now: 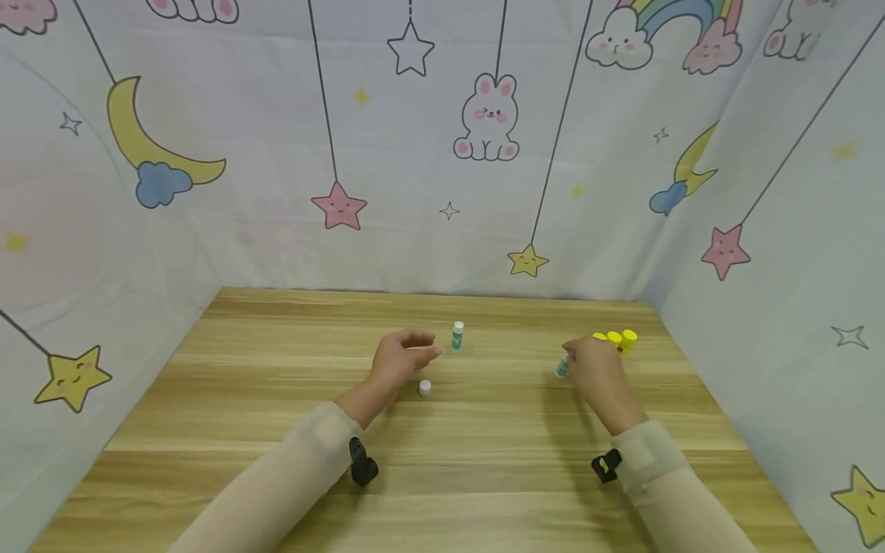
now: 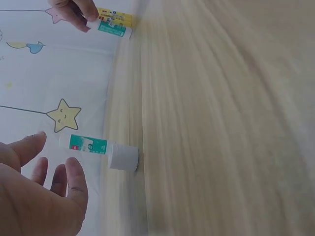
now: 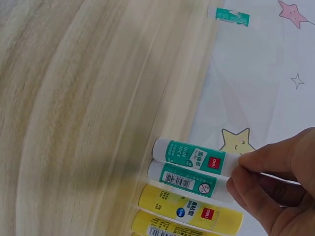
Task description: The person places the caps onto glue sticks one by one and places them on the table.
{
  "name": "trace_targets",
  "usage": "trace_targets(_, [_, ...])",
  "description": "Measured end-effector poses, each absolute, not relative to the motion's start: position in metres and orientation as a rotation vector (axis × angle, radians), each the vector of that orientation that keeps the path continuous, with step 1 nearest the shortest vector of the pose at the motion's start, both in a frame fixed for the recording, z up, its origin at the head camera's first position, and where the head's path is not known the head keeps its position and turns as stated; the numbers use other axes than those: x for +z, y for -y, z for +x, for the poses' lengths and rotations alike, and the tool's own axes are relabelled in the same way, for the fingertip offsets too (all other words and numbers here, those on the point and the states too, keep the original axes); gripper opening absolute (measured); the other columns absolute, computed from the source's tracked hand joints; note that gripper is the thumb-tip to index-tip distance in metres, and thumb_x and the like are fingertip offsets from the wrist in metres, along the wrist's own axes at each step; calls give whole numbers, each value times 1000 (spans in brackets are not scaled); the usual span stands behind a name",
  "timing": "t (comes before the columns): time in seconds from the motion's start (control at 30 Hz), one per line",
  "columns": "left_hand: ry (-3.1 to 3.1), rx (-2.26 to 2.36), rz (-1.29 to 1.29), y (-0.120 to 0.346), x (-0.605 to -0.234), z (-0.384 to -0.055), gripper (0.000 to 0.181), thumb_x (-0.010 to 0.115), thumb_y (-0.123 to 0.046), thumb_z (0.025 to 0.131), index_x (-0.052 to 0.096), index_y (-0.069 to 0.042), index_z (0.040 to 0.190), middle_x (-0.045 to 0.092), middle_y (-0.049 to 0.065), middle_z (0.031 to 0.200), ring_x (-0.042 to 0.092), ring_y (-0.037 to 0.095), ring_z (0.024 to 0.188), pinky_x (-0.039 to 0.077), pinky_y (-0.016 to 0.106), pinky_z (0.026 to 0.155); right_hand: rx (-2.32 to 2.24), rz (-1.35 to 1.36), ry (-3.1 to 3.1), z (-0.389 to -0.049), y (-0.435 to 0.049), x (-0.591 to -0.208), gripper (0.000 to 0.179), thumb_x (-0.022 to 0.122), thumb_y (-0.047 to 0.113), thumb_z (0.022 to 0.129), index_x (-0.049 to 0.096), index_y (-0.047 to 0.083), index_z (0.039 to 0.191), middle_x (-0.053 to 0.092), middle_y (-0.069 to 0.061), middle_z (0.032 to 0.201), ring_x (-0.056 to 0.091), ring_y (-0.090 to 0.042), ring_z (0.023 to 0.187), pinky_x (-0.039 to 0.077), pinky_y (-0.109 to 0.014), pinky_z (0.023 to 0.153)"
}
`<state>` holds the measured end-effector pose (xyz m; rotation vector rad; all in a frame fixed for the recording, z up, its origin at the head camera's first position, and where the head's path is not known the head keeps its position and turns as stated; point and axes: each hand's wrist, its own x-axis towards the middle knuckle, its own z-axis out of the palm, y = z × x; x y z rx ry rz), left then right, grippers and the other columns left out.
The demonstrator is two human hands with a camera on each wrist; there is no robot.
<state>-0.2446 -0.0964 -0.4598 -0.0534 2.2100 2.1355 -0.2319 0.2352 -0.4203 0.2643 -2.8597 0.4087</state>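
Observation:
My right hand (image 1: 598, 372) pinches the white top of a green-and-white glue stick (image 3: 194, 157) that stands upright on the table. Touching it or very close beside it is a second green glue stick (image 3: 182, 180), followed by a row of yellow glue sticks (image 3: 192, 209). My left hand (image 1: 401, 357) holds nothing, its fingers apart and loosely bent above the table. Near those fingers stands another green glue stick (image 1: 457, 336) with a white top. A short white cylinder (image 1: 425, 388), perhaps a cap, sits closer to me on the wood, also visible as a white cylinder (image 2: 123, 156) in the left wrist view.
The wood-grain table (image 1: 456, 476) ends at a white cloth backdrop (image 1: 415, 153) printed with stars, moons and rabbits. The cloth also rises along the left and right sides. Yellow tops (image 1: 628, 336) stand just beyond my right hand.

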Motion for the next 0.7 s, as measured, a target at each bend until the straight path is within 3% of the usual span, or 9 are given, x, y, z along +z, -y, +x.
trace_targets(0.3, [-2218,2095,-99,86,-463,-262,40,76,-9,92,64,1,129,62,18,134,63,29,118,57,36,96,401,279,2818,-229,-235,-419,22,61,-3,96,72,-8,115,72,-25,111,71,-40,97,61,-49,76])
trace_targets(0.6, [-2244,2044,-141,76,-468,-273,45,78,-10,90,62,0,131,62,17,133,63,30,118,55,38,98,350,296,2799,-228,-233,-419,22,58,-3,97,73,-7,112,73,-24,109,72,-38,92,61,-46,69])
trace_targets(0.7, [-2243,2029,-141,73,-470,-276,47,78,-11,90,62,-1,133,61,17,134,62,31,118,55,39,98,389,272,2813,-226,-233,-420,22,58,-2,98,73,-7,114,72,-25,111,72,-32,81,59,-38,60])
